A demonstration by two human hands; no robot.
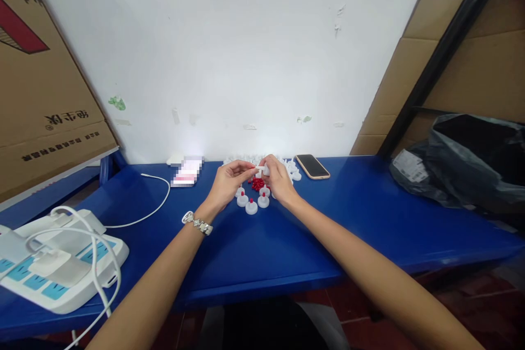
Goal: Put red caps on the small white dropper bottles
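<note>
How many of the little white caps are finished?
About five white caps with red tips stand done before the hands. The left hand and right hand pinch one small white piece together. Loose red pieces and a white pile behind remain.

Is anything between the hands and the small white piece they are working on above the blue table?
Nothing visible does. The left hand and right hand both already pinch the white piece between their fingertips, above the red beads and white caps on the table.
</note>
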